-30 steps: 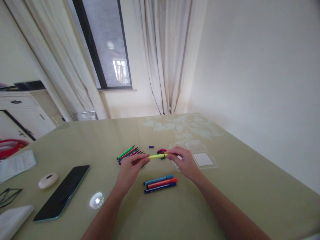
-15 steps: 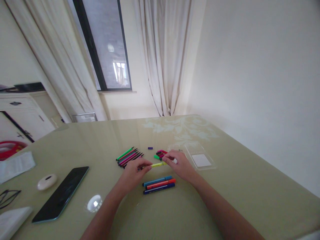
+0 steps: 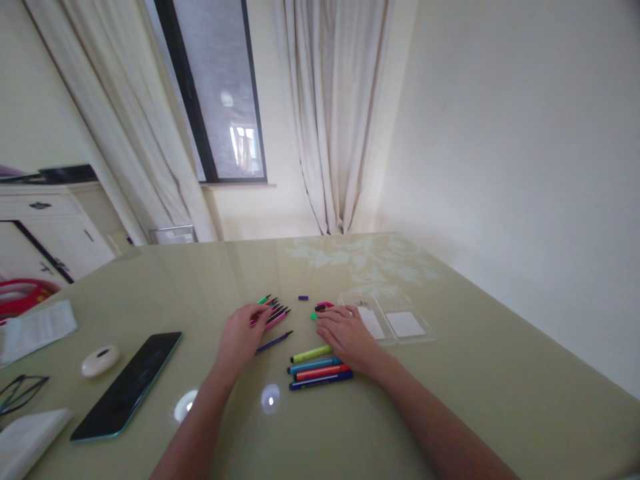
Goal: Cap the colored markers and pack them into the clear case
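Note:
My left hand is at the group of uncapped felt-tip pens, fingers bent and close together over their near ends; whether a pen is gripped is hidden. A dark purple uncapped pen lies apart, just right of that hand. My right hand rests with fingers stretched over the small pile of pen caps, covering most of it. Below it lie capped pens side by side: yellow-green, light blue, red and dark blue.
A single purple cap lies beyond the hands. Right of them is an open clear plastic case with white cards. At left are a phone, a white oval object, glasses and a folded sheet.
The yellow-green pen, held between both hands before, now lies above the light blue one. My left hand has moved left to the uncapped pens; my right hand has flattened over the caps.

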Demonstrator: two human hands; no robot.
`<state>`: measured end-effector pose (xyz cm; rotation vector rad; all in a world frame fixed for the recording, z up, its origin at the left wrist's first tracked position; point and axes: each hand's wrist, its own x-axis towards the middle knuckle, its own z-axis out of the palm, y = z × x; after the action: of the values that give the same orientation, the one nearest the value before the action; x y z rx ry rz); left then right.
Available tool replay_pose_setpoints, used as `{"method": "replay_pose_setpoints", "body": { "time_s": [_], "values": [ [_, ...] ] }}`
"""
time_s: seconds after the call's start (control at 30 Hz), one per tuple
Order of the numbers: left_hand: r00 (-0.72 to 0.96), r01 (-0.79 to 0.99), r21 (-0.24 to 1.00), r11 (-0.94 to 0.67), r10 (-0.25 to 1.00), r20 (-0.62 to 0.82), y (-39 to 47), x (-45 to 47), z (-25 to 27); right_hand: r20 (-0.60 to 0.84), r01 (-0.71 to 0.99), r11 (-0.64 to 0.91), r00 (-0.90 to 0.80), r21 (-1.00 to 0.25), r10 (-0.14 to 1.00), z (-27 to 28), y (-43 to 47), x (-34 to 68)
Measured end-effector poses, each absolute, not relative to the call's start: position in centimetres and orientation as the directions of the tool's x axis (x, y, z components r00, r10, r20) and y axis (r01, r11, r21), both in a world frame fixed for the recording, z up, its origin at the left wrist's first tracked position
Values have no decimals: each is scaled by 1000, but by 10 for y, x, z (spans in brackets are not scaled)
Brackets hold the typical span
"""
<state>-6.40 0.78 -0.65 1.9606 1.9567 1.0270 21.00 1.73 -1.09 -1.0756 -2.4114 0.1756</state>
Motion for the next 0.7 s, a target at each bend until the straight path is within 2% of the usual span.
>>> {"method": "replay_pose_setpoints", "body": {
  "time_s": [0.07, 0.13, 0.2, 0.53, 0.63, 0.7],
  "values": [
    [-276, 904, 412, 116, 893, 356, 12, -86, -11, 374, 660, 687, -581, -303, 723, -9, 16, 210],
    [-349, 904, 368, 218, 873, 340, 13, -100, -17, 365, 659, 693, -593, -292, 718, -7, 15, 209],
    [-371, 897, 361, 253, 876, 309, 13, -106, -21, 360, 661, 695, -598, -284, 716, -6, 14, 209],
    [-365, 887, 392, 244, 890, 272, 17, -101, -24, 365, 644, 701, -600, -306, 712, -9, 15, 211],
    [-356, 870, 463, 169, 865, 352, 17, -100, -21, 395, 626, 706, -587, -332, 707, -12, 18, 212],
    [-346, 824, 563, 62, 843, 413, 18, -96, -17, 411, 614, 700, -568, -365, 713, -14, 20, 212]
  ]
}}
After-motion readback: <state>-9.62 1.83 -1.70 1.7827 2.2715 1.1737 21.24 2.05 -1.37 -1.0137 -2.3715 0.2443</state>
